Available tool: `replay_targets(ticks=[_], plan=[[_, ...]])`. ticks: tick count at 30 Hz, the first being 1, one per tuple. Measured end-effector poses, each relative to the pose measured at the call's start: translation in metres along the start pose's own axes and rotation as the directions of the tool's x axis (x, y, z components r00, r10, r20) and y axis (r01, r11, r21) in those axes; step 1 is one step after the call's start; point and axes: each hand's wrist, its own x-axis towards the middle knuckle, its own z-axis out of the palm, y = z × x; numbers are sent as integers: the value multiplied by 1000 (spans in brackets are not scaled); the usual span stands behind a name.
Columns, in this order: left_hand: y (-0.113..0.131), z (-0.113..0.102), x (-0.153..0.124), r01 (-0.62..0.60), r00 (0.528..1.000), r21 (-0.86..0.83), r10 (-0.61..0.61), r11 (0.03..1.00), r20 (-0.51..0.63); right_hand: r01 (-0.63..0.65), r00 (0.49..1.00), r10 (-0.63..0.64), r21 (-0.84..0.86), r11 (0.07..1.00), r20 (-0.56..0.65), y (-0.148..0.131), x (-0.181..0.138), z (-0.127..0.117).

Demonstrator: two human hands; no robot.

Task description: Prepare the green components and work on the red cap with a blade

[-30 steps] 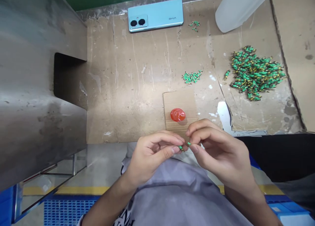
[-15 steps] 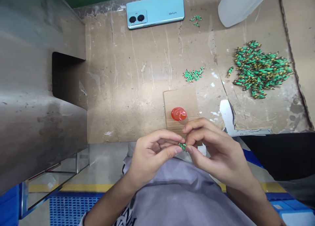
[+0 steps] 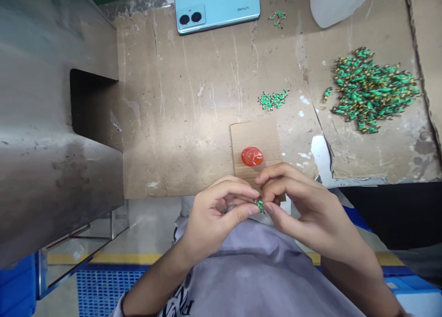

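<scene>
My left hand (image 3: pixel 216 216) and my right hand (image 3: pixel 304 211) meet fingertip to fingertip just below the table's front edge, above my lap. Between thumbs and forefingers they pinch a tiny green part (image 3: pixel 258 204). A red round blob (image 3: pixel 252 156) sits on a small cardboard square (image 3: pixel 255 137) just beyond my fingers. A small cluster of green parts (image 3: pixel 272 99) lies further out. A big heap of green and yellow parts (image 3: pixel 371 89) lies at the right.
A light blue phone (image 3: pixel 217 8) lies face down at the far edge, with a few green parts (image 3: pixel 278 17) beside it. A white plastic container (image 3: pixel 338 2) is at top right. A grey metal housing (image 3: pixel 51 123) fills the left. Blue crates (image 3: pixel 103 289) are below.
The view has drifted so the table sits higher in frame. My fingertips stay together on the green part, shifting it slightly between them.
</scene>
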Motion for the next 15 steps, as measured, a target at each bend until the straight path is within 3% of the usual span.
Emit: replay_targets(ticks=[15], plan=[[-3, -3, -1, -48, 998, 86, 46, 995, 31, 19, 995, -17, -16, 1000, 102, -3, 4, -7]])
